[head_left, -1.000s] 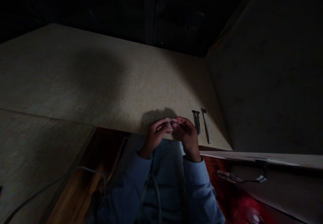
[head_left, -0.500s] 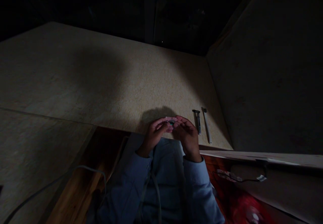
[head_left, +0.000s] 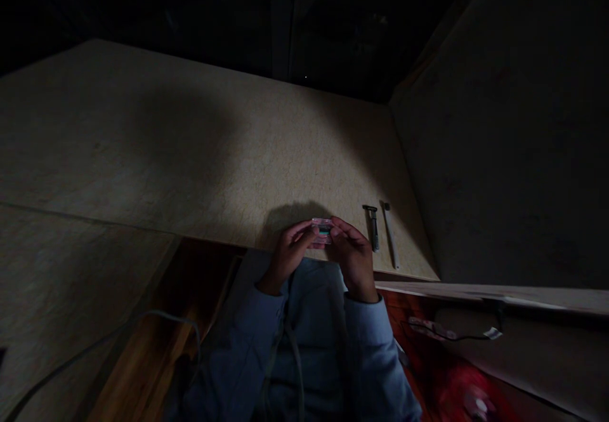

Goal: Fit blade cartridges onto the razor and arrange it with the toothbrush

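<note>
Between my two hands is a small clear plastic case (head_left: 322, 223) with a dark and green piece inside; the dim light hides what that piece is. My left hand (head_left: 288, 256) pinches the case's left end between thumb and fingers. At the right end, my right hand (head_left: 354, 258) grips it the same way, thumb on top. The case is held just above the table's near edge. To the right of my right hand, a dark razor (head_left: 373, 226) lies on the table, with a light-handled toothbrush (head_left: 391, 237) beside it.
The pale, marbled tabletop (head_left: 285, 149) stretches ahead and left. A dark wall panel (head_left: 495, 143) rises along the right side. A grey cable (head_left: 95, 352) curves across the lower left. A red object (head_left: 469, 390) and a black cord (head_left: 451, 339) are low on the right.
The case has tilted so more of its top face and the green piece show. My thumbs have shifted apart slightly. The razor and toothbrush stay where they were.
</note>
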Motion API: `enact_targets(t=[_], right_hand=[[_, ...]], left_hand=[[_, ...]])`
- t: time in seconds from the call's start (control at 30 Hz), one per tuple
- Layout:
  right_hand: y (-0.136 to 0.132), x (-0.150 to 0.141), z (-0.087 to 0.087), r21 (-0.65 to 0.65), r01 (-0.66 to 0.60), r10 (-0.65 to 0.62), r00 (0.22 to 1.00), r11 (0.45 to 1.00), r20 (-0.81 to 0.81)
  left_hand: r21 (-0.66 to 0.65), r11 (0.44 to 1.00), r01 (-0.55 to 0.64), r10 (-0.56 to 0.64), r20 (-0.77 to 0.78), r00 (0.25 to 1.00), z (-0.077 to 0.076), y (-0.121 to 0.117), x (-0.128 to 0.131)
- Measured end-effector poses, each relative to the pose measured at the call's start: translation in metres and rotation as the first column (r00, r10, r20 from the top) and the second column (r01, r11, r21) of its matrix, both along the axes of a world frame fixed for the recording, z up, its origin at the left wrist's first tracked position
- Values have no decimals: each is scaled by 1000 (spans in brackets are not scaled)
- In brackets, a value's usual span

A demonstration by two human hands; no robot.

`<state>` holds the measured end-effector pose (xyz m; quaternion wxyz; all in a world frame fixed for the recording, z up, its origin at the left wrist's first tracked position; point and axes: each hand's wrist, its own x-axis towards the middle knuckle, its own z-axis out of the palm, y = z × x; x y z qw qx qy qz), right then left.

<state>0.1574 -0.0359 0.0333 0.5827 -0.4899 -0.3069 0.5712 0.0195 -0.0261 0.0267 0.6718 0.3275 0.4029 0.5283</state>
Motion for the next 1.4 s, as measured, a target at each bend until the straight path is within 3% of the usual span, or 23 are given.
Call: enact_targets(t=[0.87,1.4], right_hand=[[5,-7,-5,-8,66,-65,997,998,37],[7,-4,-9,14,-8,7,999,1000,37]], left_hand=[[-98,995,-26,29,26,999,10,2,0],[-74,997,-23,20,-42,999,14,1,1]])
